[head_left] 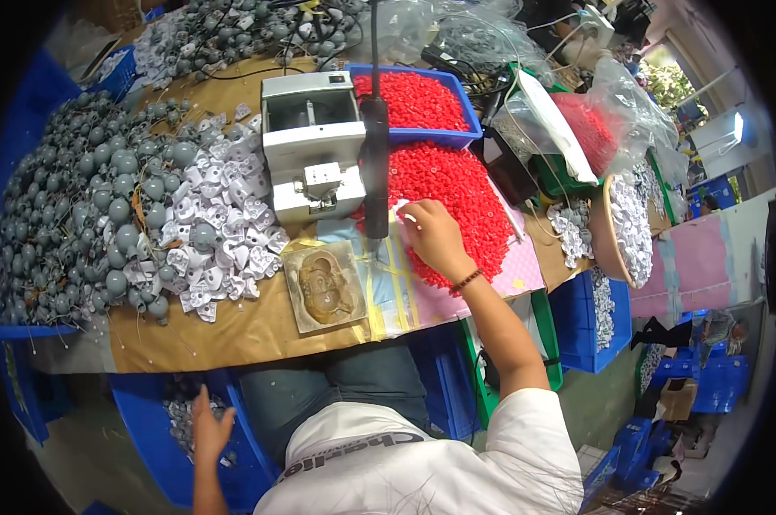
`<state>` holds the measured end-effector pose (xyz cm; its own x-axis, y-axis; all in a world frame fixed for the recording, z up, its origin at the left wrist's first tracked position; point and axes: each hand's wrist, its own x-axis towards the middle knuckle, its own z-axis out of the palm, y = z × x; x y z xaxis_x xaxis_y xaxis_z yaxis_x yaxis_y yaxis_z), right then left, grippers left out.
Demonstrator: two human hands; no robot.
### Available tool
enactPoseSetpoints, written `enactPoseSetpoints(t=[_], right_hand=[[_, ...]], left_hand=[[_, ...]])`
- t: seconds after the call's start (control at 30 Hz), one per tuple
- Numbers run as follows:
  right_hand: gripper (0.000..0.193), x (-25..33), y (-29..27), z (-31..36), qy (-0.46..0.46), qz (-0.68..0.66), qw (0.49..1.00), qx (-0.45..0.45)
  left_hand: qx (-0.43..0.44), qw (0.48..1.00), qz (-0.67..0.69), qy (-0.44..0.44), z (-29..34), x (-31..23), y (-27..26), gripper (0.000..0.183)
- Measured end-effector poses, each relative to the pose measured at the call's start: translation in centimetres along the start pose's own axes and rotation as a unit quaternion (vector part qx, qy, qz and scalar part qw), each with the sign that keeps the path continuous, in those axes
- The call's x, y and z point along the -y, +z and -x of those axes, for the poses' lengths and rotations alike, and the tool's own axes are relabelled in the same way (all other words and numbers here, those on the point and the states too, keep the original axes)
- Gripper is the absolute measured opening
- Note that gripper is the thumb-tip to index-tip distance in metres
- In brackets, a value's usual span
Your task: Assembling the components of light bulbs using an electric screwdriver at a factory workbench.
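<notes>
Your right hand (438, 238) pinches a white part (401, 208) at the red pile (478, 215), probably heaped close for easy reach; your left hand (212, 427), fingers spread, hangs over the blue bin (154, 448).

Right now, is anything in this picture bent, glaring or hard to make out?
Head view: the front edge of the work table bows, and black fills the corners; the lamp at far right glares white; the small pieces in the blue bin by the left hand are shaded, their details hard to tell.
</notes>
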<state>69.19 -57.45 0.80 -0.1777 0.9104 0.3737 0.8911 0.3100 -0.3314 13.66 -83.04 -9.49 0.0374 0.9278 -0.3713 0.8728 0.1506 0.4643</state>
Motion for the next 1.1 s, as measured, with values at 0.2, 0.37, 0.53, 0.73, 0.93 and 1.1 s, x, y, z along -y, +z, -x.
enactPoseSetpoints(t=[0.2,0.37,0.53,0.73,0.93,1.1], right_hand=[[0.014,-1.3,3.0,-2.1,-0.039,0.076,0.995,0.046],[0.007,-1.9,3.8,-2.5,-0.059,0.087,0.994,0.041],[0.006,-3.1,3.9,-1.1,-0.064,0.090,0.993,0.031],[0.008,-3.5,4.7,-1.5,-0.071,0.059,0.995,0.029],[0.010,-3.7,4.5,-1.9,-0.070,0.056,0.995,0.039],[0.010,-3.8,4.5,-1.9,-0.077,0.056,0.995,0.039]], left_hand=[[0.075,0.989,0.050,-0.120,5.6,9.1,16.1,0.080],[0.159,0.959,0.016,-0.233,10.2,7.2,17.3,0.080],[0.184,0.957,-0.015,-0.223,12.3,4.8,16.5,0.066],[0.179,0.942,0.033,-0.282,12.5,1.9,15.1,0.051],[0.197,0.941,0.040,-0.274,14.0,3.7,16.2,0.042],[0.198,0.940,0.007,-0.278,15.9,4.6,17.5,0.034]])
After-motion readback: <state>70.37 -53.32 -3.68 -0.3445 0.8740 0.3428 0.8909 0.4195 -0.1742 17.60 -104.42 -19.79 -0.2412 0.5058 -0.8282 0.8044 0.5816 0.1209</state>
